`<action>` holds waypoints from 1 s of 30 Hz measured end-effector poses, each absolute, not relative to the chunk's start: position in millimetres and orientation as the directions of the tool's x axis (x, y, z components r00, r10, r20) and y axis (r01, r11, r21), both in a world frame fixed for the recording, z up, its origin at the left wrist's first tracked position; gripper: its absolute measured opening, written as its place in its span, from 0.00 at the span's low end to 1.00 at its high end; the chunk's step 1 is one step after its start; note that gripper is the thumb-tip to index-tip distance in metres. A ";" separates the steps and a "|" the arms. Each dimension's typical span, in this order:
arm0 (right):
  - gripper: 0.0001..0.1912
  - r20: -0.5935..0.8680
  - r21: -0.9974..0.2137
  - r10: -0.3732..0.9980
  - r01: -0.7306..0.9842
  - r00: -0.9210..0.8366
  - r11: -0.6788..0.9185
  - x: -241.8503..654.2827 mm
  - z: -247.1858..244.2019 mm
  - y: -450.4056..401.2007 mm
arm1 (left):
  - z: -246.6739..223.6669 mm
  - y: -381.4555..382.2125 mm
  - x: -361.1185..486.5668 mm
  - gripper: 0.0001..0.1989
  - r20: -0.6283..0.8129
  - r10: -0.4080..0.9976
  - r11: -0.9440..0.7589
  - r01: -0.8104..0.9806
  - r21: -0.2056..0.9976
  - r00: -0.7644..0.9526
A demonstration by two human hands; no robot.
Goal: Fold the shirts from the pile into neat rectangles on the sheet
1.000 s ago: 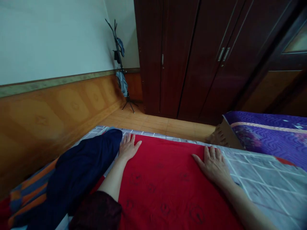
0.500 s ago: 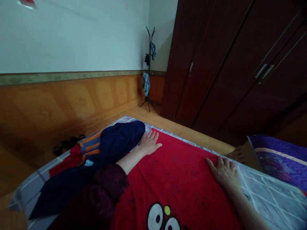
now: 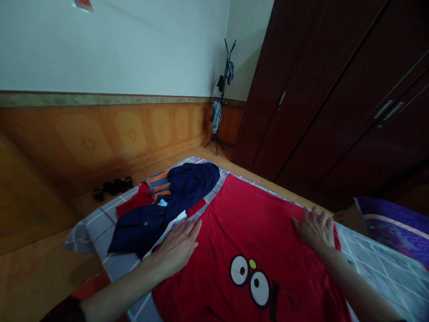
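Observation:
A red T-shirt (image 3: 248,223) lies spread flat on a grey checked mat (image 3: 378,259), with large cartoon eyes printed on it. My left hand (image 3: 177,248) rests palm down on the shirt's left part, near a heap of navy and red clothing (image 3: 161,210). My right hand (image 3: 315,230) lies flat near the shirt's far right edge, fingers spread. Neither hand grips anything. A white strip of cloth or paper (image 3: 167,232) shows at the heap's edge, close to my left hand's fingers.
A dark wooden wardrobe (image 3: 318,94) stands at the right and a coat stand with hanging clothes (image 3: 219,98) in the corner. Dark shoes (image 3: 114,187) sit on the wooden floor by the panelled wall. Purple bedding (image 3: 392,223) lies at the right.
The view has swung left and widened, showing more of the shirt's print and the clothing heap. My left hand has moved nearer me and lies turned across the shirt. My right hand stays flat.

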State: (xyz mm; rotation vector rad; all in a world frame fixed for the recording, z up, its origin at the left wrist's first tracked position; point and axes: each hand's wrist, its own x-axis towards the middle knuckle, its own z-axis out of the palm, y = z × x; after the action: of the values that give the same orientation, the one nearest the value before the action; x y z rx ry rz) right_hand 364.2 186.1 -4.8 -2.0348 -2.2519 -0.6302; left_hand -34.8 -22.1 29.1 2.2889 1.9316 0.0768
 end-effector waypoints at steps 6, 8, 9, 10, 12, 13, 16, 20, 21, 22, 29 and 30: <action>0.28 0.076 0.026 0.882 0.886 -0.464 0.464 218.9 14.4 144.8 | 40.7 -29.6 -54.3 0.19 0.045 0.993 -0.114 0.982 0.151 0.109; 0.27 0.060 -0.018 0.855 0.856 -0.515 0.517 174.3 12.5 143.5 | 46.8 -23.8 -56.5 0.14 0.044 0.993 -0.111 0.986 0.126 0.106; 0.26 0.056 -0.036 0.850 0.849 -0.524 0.527 156.4 9.9 145.8 | 49.9 -22.7 -57.8 0.13 0.036 0.994 -0.110 0.988 0.111 0.107; 0.26 0.056 -0.049 0.851 0.850 -0.522 0.524 141.7 6.5 149.6 | 52.8 -23.1 -59.6 0.12 0.026 0.994 -0.104 0.990 0.095 0.102; 0.28 0.066 -0.073 0.865 0.862 -0.498 0.502 121.9 -1.4 159.2 | 56.6 -28.1 -65.1 0.14 0.018 0.997 -0.073 0.995 0.073 0.072; 0.29 0.076 -0.082 0.873 0.869 -0.482 0.487 116.1 -5.4 163.8 | 57.0 -32.0 -68.4 0.15 0.021 0.998 -0.055 0.995 0.079 0.054; 0.33 0.117 -0.100 0.887 0.883 -0.447 0.459 109.3 -14.6 172.1 | 51.8 -43.5 -76.8 0.15 0.019 1.000 -0.014 0.988 0.151 0.011; 0.34 0.157 -0.118 0.884 0.880 -0.441 0.460 110.0 -20.0 171.0 | 38.1 -46.9 -77.7 0.11 0.003 1.000 0.030 0.977 0.213 -0.031; 0.34 0.167 -0.123 0.885 0.881 -0.435 0.457 111.0 -20.6 170.2 | 35.3 -45.7 -77.3 0.10 0.015 0.999 0.047 0.972 0.230 -0.052; 0.34 0.177 -0.130 0.888 0.885 -0.424 0.448 112.4 -21.0 169.8 | 33.1 -44.4 -77.4 0.10 0.031 0.996 0.071 0.965 0.253 -0.081; 0.27 0.203 -0.168 0.923 0.917 -0.327 0.362 132.7 -22.4 178.4 | 33.4 -46.3 -83.2 0.07 -0.018 0.966 0.254 0.924 0.288 -0.260; 0.26 0.197 -0.171 0.923 0.916 -0.329 0.363 134.7 -22.2 179.6 | 36.7 -46.7 -81.7 0.07 -0.007 0.971 0.232 0.937 0.259 -0.239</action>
State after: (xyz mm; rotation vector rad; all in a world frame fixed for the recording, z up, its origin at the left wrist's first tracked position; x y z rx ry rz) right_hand 134.7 179.6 -22.2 -1.6381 -2.3674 0.0414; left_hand -81.7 -46.7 36.7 1.8245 2.3297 0.3004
